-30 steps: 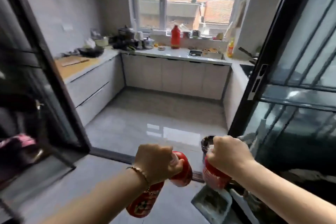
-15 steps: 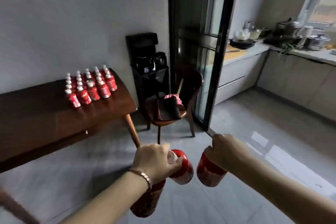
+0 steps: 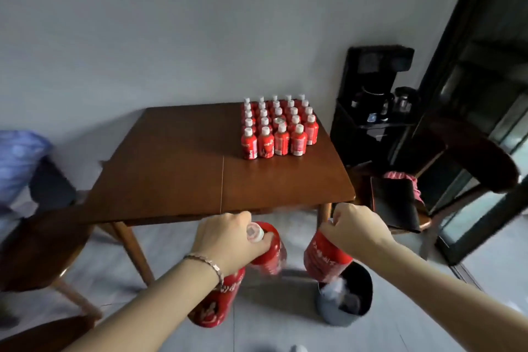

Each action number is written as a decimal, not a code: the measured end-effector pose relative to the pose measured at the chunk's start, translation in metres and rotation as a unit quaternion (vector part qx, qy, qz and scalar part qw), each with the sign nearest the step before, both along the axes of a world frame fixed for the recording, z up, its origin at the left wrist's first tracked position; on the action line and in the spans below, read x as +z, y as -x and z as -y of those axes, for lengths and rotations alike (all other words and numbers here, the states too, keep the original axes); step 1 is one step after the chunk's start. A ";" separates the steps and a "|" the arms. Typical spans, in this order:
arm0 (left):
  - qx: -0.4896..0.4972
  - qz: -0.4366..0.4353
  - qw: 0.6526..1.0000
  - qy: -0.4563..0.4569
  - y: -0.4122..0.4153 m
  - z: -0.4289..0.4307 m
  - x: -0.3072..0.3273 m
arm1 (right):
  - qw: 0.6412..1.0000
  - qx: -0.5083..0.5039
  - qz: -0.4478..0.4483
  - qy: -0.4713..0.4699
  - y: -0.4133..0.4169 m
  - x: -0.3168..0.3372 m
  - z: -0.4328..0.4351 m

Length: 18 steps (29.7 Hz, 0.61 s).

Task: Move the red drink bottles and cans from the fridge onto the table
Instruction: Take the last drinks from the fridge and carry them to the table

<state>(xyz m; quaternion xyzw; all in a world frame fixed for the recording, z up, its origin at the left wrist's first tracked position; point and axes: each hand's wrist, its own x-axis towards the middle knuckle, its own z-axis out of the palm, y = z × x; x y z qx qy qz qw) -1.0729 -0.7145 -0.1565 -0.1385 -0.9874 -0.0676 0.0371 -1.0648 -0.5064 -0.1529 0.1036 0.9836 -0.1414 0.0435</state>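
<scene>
A red bottle with a white cap point(image 3: 270, 251) and a second red bottle point(image 3: 217, 303) are held tight in the left hand point(image 3: 228, 240), low in front of the brown table point(image 3: 171, 174). Rows of red bottles point(image 3: 277, 134) are stood at the table's far right corner. A third red bottle point(image 3: 323, 260) is gripped at its top by the right hand point(image 3: 354, 228). A bin point(image 3: 354, 303) is seen on the floor just below it.

The table point(image 3: 177, 168) is smooth, semi-glossy brown wood; the bottles point(image 3: 274, 128) look plastic with glossy red labels.
</scene>
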 end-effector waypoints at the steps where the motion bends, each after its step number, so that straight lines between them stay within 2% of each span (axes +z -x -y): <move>1: 0.011 0.008 1.000 -0.003 0.018 0.007 -0.003 | 1.000 0.006 0.001 0.008 0.023 -0.005 0.007; 10: 0.076 0.058 0.995 -0.019 0.194 0.028 -0.023 | 0.998 0.056 0.015 0.018 0.235 -0.035 0.032; 18: 0.052 0.092 0.993 -0.055 0.332 0.019 -0.043 | 0.998 -0.025 0.021 0.057 0.364 -0.079 0.019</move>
